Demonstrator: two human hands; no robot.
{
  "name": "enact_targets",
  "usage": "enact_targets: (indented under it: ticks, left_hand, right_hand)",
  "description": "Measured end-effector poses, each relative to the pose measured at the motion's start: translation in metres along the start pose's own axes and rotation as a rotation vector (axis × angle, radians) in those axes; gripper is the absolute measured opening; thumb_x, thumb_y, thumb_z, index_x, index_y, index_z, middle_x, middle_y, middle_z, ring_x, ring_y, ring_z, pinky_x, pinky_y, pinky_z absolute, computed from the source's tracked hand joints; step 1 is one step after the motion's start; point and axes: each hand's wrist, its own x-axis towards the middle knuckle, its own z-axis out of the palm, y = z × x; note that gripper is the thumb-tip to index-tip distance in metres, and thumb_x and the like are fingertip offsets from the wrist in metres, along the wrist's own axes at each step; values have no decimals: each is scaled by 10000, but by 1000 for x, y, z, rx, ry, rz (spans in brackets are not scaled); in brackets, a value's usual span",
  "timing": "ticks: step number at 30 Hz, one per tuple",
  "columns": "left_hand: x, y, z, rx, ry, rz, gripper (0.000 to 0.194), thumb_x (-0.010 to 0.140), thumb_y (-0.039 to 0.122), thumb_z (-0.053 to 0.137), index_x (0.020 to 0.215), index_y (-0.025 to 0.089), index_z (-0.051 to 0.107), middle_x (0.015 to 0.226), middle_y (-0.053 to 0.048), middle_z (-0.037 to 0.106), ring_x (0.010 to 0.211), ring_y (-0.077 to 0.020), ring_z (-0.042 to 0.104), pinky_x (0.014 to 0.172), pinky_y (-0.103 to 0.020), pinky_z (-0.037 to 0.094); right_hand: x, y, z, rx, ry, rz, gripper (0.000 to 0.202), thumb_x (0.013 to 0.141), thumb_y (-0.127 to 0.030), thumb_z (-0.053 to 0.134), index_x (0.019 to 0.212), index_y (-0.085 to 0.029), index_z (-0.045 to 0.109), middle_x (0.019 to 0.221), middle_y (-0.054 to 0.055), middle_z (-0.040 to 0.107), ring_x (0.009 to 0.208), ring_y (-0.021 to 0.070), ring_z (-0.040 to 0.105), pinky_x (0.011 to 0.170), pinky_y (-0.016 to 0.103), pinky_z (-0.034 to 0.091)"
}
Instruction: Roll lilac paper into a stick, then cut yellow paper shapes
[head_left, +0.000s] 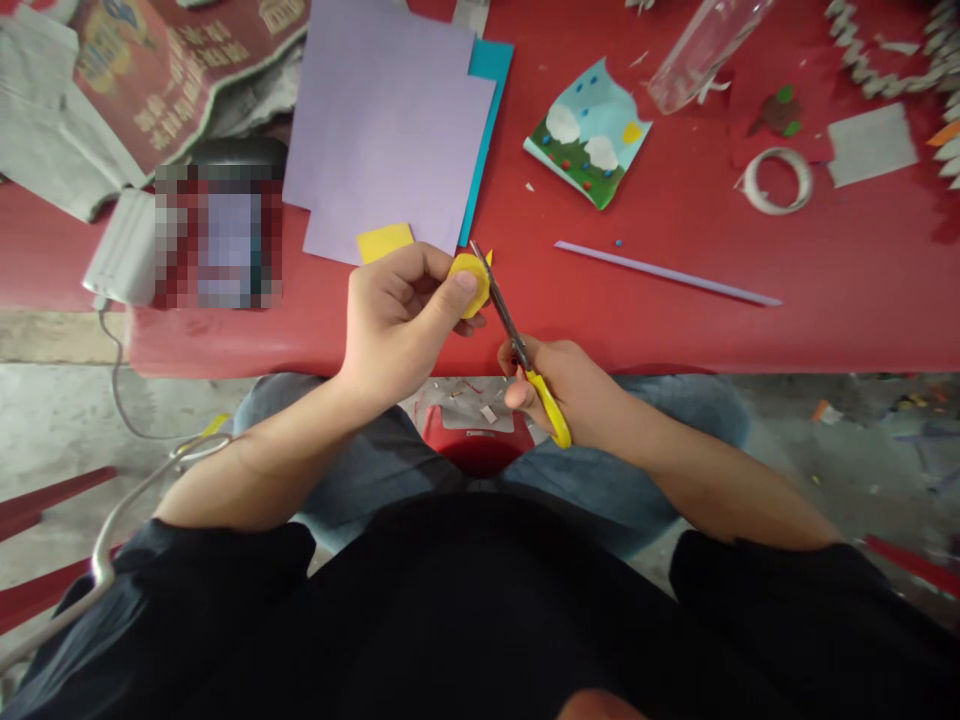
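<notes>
Between the thumb and fingers of my left hand (401, 325) is a small yellow paper disc (466, 272), its edge roughly rounded. My right hand (566, 385) grips a pair of scissors (551, 408) by yellow handles. Their metal blades point up and left and lie along the disc's right edge. A little pointed yellow scrap (489, 258) shows by the blade tips. Behind my left hand a yellow paper piece (385, 241) rests on the lower edge of large purple sheets (390, 120).
A blue sheet (487, 130) sticks out under the purple ones. On the red table (675, 340) lie a painted landscape card (589, 135), a purple paper strip (667, 273), a tape roll (778, 181) and a clear plastic bottle (697, 55). A white power bank (127, 245) with a cable is at left.
</notes>
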Motion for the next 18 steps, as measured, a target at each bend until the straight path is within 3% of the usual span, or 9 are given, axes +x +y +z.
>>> enact_targets:
  ticks: [13, 18]
  left_hand:
    - [4, 5, -2, -12, 69, -55, 341, 920, 513, 819, 936, 213, 656, 790, -30, 764, 603, -150, 741, 431, -229, 541]
    - [6, 1, -3, -36, 66, -64, 379, 853, 534, 878, 935, 226, 672, 805, -24, 766, 579, -152, 735, 411, -235, 547]
  right_hand:
    - [0, -2, 1, -54, 47, -10, 507, 1013, -720, 532, 928, -221, 517, 686, -32, 506, 587, 131, 413, 618, 289, 281]
    - [0, -2, 1, -56, 59, 1, 492, 1016, -705, 541, 922, -223, 501, 680, -37, 488, 586, 130, 403, 620, 290, 271]
